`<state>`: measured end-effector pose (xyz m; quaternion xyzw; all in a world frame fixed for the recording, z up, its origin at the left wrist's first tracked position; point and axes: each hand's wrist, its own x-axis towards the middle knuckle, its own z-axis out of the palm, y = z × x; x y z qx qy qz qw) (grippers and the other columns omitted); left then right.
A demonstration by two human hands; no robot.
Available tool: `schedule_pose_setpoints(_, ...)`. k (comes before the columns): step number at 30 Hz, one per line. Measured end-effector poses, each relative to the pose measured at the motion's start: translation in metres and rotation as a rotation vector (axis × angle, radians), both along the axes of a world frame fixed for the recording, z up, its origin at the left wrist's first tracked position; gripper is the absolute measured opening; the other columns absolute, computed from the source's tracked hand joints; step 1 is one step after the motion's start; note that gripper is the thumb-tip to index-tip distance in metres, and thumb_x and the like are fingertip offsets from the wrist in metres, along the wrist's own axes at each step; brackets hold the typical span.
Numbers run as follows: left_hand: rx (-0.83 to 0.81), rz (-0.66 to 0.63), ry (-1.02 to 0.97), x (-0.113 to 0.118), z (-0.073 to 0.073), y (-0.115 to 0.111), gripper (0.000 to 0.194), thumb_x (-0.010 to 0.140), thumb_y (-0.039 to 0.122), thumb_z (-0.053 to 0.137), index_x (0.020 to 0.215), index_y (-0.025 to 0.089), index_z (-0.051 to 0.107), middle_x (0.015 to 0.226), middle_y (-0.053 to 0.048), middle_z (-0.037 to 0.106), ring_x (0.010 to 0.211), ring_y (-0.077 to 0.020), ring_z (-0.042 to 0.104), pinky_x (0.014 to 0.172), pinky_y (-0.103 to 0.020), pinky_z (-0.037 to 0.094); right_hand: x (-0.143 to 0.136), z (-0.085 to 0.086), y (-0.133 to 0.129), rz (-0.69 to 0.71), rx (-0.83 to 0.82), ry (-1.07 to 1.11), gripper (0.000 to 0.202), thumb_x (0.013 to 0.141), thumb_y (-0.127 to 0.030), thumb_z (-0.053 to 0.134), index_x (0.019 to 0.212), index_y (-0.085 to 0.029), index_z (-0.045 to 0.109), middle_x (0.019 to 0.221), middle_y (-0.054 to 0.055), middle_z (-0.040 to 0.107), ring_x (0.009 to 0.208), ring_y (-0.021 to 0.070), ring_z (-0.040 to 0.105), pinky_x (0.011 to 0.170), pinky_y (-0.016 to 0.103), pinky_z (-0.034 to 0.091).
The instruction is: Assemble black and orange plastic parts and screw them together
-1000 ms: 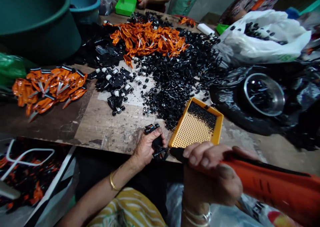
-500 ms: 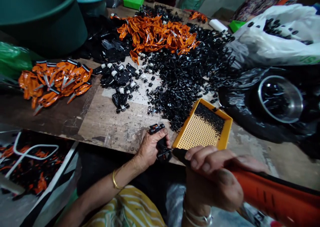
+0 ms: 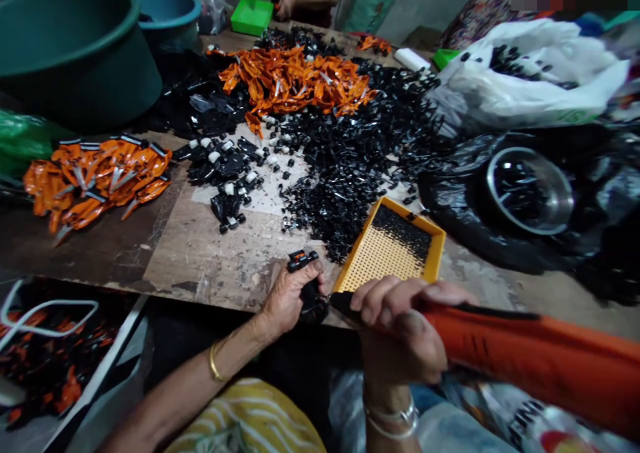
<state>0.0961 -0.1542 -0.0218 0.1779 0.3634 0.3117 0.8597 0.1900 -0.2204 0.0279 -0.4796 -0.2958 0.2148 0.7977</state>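
Note:
My left hand is closed around a small black toy car with some orange on it, at the table's front edge. My right hand grips an orange and black electric screwdriver. Its dark nose points left, with the tip at the toy car; whether it touches a screw is too small to tell. Just beyond my right hand lies a yellow perforated tray with many tiny dark screws at its far end. Loose black parts spread behind the tray.
Orange car bodies lie in a middle heap and a left pile. Black wheeled parts sit nearby. A green tub, a metal bowl and a white bag flank the table. Another person's hand works at the far side.
The view has shifted, so the table's things appear farther left. Both hands keep their holds, and the screwdriver's tip stays at the toy car.

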Motion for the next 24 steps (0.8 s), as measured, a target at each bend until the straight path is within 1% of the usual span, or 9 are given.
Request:
schedule_pose_setpoints(2,-0.048,-0.022,-0.015,-0.002,0.001,0.005,0.031,0.06,0.032,0.082,0.067,0.013,0.059,0.059,0.001,0.057,0.051,-0.0101,0.054,0.052,-0.023,0.047,0.013,0.011,-0.003,-0.021,0.122,-0.046,0.026,0.072,-0.025,0.063,0.096,-0.026,0.054,0.051,-0.01,0.045,0.037,0.0111,0.039,0.037,0.026,0.039)
schedule_pose_setpoints(5,-0.102,-0.059,-0.039,-0.004,0.003,0.013,0.028,0.061,0.027,0.081,0.068,0.013,0.059,0.06,0.001,0.057,0.052,-0.01,0.055,0.052,-0.023,0.049,0.041,0.019,-0.021,-0.18,0.137,-0.195,0.007,0.075,-0.019,0.057,0.082,-0.021,0.058,0.053,-0.007,0.045,0.042,0.0108,0.042,0.041,0.025,0.042)
schedule_pose_setpoints(6,-0.104,-0.069,-0.039,-0.004,0.003,0.014,0.027,0.062,0.026,0.081,0.068,0.013,0.059,0.06,0.001,0.057,0.053,-0.01,0.055,0.052,-0.022,0.049,0.051,0.018,-0.029,-0.241,0.121,-0.25,0.002,0.075,-0.019,0.057,0.073,-0.02,0.057,0.053,-0.006,0.045,0.044,0.0104,0.043,0.044,0.025,0.043)
schedule_pose_setpoints(8,-0.091,-0.085,-0.029,-0.003,0.003,0.014,0.026,0.063,0.026,0.08,0.068,0.012,0.059,0.061,0.001,0.057,0.055,-0.0103,0.055,0.053,-0.022,0.05,0.067,0.013,-0.044,-0.353,0.085,-0.294,0.01,0.075,-0.017,0.057,0.066,-0.019,0.054,0.054,-0.006,0.045,0.046,0.0098,0.044,0.048,0.025,0.044)
schedule_pose_setpoints(11,-0.034,-0.089,0.0,-0.002,0.003,0.011,0.026,0.064,0.027,0.08,0.068,0.012,0.059,0.062,0.0,0.057,0.056,-0.0105,0.054,0.054,-0.022,0.051,0.079,0.002,-0.057,-0.464,0.035,-0.237,0.008,0.074,-0.016,0.059,0.08,-0.02,0.056,0.053,-0.008,0.046,0.046,0.0099,0.044,0.049,0.025,0.044)
schedule_pose_setpoints(18,-0.003,-0.107,0.029,-0.002,0.002,0.007,0.031,0.059,0.032,0.083,0.067,0.012,0.06,0.063,0.0,0.056,0.058,-0.0105,0.053,0.056,-0.022,0.05,0.079,-0.007,-0.058,-0.478,0.063,-0.226,0.03,0.074,-0.015,0.059,0.103,-0.022,0.053,0.055,-0.009,0.047,0.047,0.0107,0.044,0.05,0.026,0.045)
schedule_pose_setpoints(21,-0.008,-0.114,0.02,-0.002,0.003,0.007,0.031,0.06,0.032,0.083,0.066,0.013,0.06,0.062,0.001,0.055,0.058,-0.0102,0.052,0.056,-0.022,0.049,0.081,-0.01,-0.058,-0.467,0.013,-0.18,0.012,0.074,-0.021,0.061,0.084,-0.019,0.055,0.055,-0.008,0.045,0.047,0.0096,0.044,0.05,0.026,0.044)
schedule_pose_setpoints(23,0.01,-0.108,0.016,-0.001,0.003,0.007,0.03,0.061,0.033,0.082,0.065,0.014,0.06,0.062,0.001,0.055,0.058,-0.0102,0.052,0.056,-0.022,0.049,0.081,-0.012,-0.058,-0.439,-0.017,-0.146,0.014,0.074,-0.024,0.062,0.068,-0.018,0.051,0.054,-0.007,0.043,0.047,0.0089,0.044,0.05,0.025,0.043)
schedule_pose_setpoints(24,0.018,-0.107,0.014,-0.001,0.003,0.007,0.029,0.062,0.033,0.081,0.065,0.014,0.06,0.062,0.001,0.055,0.058,-0.0103,0.052,0.056,-0.022,0.049,0.082,-0.012,-0.057,-0.435,-0.013,-0.143,0.014,0.074,-0.023,0.061,0.066,-0.018,0.05,0.054,-0.007,0.043,0.048,0.0089,0.044,0.05,0.025,0.043)
